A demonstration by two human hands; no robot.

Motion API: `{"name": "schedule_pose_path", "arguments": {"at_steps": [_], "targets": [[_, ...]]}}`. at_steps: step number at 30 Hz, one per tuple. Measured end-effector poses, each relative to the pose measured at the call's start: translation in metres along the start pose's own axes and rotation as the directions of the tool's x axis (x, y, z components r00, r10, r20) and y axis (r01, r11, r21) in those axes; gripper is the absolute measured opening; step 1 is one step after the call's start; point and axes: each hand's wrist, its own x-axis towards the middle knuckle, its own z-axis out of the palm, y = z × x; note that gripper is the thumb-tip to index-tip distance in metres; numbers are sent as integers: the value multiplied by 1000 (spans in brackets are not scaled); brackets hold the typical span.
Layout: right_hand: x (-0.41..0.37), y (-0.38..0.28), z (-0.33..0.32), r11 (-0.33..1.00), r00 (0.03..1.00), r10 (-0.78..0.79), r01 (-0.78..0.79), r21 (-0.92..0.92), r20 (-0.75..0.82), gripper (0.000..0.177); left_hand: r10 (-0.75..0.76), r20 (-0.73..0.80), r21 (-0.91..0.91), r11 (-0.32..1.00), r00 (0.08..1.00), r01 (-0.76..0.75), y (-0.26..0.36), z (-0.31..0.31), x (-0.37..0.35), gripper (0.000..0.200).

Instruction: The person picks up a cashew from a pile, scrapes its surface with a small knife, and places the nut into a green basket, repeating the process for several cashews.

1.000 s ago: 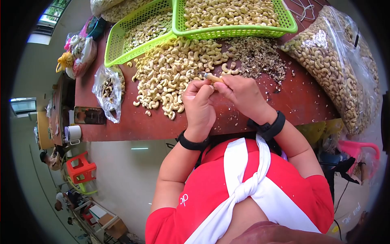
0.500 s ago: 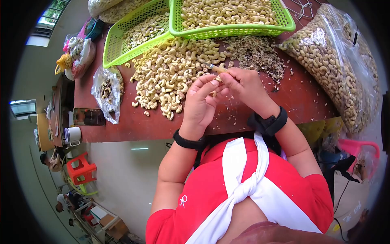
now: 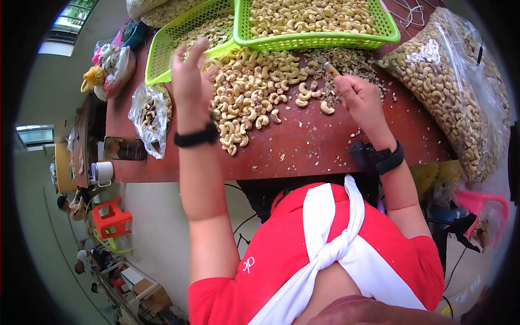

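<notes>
My left hand (image 3: 190, 81) is raised near the left green basket (image 3: 158, 60), its fingers apart and somewhat blurred, with nothing visible in it. A small knife with a wooden handle (image 3: 332, 69) is gripped in my right hand (image 3: 360, 97), its tip over the heap of shell scraps (image 3: 352, 64). Between my hands lies a large pile of cashews (image 3: 244, 92). A few loose cashews (image 3: 304, 96) rest on the red table (image 3: 303, 146) at the pile's right side.
Another green basket (image 3: 319, 41) full of cashews stands at the back. A large clear bag of cashews (image 3: 444, 81) leans at right. On the left are a small plastic bag (image 3: 149, 119), a dark phone (image 3: 124, 148) and a white mug (image 3: 102, 172). Several people are in the far left background.
My left hand has moved left and up from the middle towards the left basket, and its fingers have opened. My right hand has moved right with the knife, so the hands are apart.
</notes>
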Motion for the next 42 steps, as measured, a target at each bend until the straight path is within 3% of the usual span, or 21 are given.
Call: {"name": "schedule_pose_path", "arguments": {"at_steps": [2, 3, 7, 9, 10, 13, 14, 16, 20, 23, 30, 32, 34, 36, 38, 40, 42], "targets": [[-1, -4, -2, 999, 998, 40, -39, 23, -52, 34, 63, -133, 244, 969, 989, -29, 9, -19, 25, 63], [-1, 1, -5, 999, 998, 18, -17, 28, -57, 35, 34, -115, 175, 985, 993, -14, 15, -30, 28, 74], [-3, 3, -18, 995, 994, 98, -98, 13, -45, 35, 119, -146, 79, 991, 982, -109, 6, -48, 1, 53], [-2, 3, -19, 996, 995, 91, -91, 16, -35, 35, 111, -49, 95, 990, 993, -106, -2, -47, -18, 34], [-3, 3, -19, 997, 996, 81, -81, 22, -25, 35, 108, -51, 96, 990, 993, -103, -5, -52, -21, 34], [-4, 4, -20, 996, 996, 73, -71, 48, -41, 35, 130, -39, 384, 917, 991, -105, -17, -78, -14, 19], [-5, 6, -21, 996, 997, 73, -71, 53, -37, 35, 132, -43, 389, 915, 990, -105, -20, -89, -5, 19], [-7, 10, -25, 984, 987, 161, -161, 74, 9, 35, 235, -103, 715, 693, 966, -93, -24, -115, 21, 17], [-11, 15, -23, 992, 992, 127, -127, 2, 6, 36, 158, 117, 817, 546, 981, -185, -42, -130, 56, 21], [-14, 12, -20, 988, 988, 151, -149, -29, 42, 36, 6, 135, 917, 378, 991, -127, -50, -119, 58, 24], [-20, 24, -28, 983, 982, 184, -182, -33, 43, 36, 75, 161, 945, 277, 984, -175, -25, -101, 43, 20], [-19, 25, -29, 980, 980, 196, -195, -28, 29, 36, 400, 216, 833, 401, 891, -382, 0, -84, 34, 28], [-19, 24, -29, 989, 990, 136, -135, -57, 23, 36, 629, 336, 803, 198, 701, -562, 20, -83, 60, 39], [-22, 18, -27, 988, 988, 149, -147, -50, 39, 36, 594, 235, 894, 179, 769, -411, 39, -66, 57, 44], [-23, 16, -26, 985, 986, 167, -167, -32, 23, 36, 600, 260, 849, 231, 757, -475, 46, -57, 49, 44], [-25, 19, -29, 988, 989, 146, -145, -60, 14, 36, 477, 309, 715, 454, 822, -532, 42, -44, 21, 36], [-27, 17, -28, 985, 985, 170, -170, -40, 11, 36, 322, 355, 754, 456, 878, -472, 23, -28, -18, 25]]}}
